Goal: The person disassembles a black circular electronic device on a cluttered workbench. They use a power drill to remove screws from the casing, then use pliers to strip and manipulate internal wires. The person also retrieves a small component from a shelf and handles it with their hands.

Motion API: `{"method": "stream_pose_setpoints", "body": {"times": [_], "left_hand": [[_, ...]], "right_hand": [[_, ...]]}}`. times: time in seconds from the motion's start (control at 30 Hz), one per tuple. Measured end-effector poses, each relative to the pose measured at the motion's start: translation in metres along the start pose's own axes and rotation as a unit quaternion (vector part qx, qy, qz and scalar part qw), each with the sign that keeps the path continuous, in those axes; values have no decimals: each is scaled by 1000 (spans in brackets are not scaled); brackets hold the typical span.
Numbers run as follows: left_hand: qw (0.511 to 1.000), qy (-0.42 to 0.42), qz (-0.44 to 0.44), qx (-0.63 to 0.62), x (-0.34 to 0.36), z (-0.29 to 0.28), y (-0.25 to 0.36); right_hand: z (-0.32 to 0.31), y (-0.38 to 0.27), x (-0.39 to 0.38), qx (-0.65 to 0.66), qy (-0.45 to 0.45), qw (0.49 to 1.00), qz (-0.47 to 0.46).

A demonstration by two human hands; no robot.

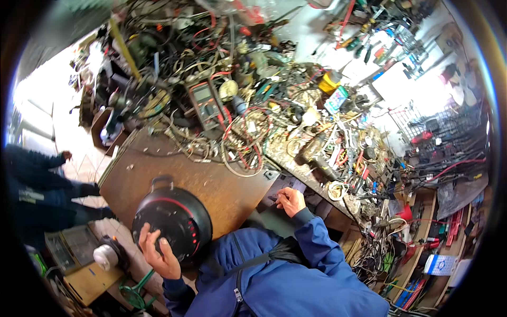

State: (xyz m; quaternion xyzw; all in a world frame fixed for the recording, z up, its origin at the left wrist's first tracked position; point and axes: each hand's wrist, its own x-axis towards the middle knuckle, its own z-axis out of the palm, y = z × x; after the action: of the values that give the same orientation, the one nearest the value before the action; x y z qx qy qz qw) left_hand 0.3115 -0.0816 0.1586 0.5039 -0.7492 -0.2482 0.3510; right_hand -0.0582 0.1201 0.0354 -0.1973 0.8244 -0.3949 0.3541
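Fingers spread, left hand [162, 257] is hanging over a black appliance [170, 217] a bump could topple; right hand [292, 202] is showing curled fingers, grip unclear.

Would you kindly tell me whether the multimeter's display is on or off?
I cannot tell; the multimeter shows a grey display, with no readable digits.

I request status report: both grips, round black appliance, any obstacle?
Left grip open, over round black red-ringed appliance, contact unclear. Right grip curled, contents unclear. Appliance at near edge of brown wooden tabletop. Dark rectangular meter beyond, clear of both.
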Motion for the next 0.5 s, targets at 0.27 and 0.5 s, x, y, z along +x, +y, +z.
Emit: {"method": "stream_pose_setpoints", "body": {"times": [0.27,0.5], "left_hand": [[980,-142,-74,-121,-5,101,65],[955,-270,-29,-120,-6,182,85]], "right_hand": [[-107,68,33,-33,103,994,-9],[-209,165,12,-72,360,929,33]]}}
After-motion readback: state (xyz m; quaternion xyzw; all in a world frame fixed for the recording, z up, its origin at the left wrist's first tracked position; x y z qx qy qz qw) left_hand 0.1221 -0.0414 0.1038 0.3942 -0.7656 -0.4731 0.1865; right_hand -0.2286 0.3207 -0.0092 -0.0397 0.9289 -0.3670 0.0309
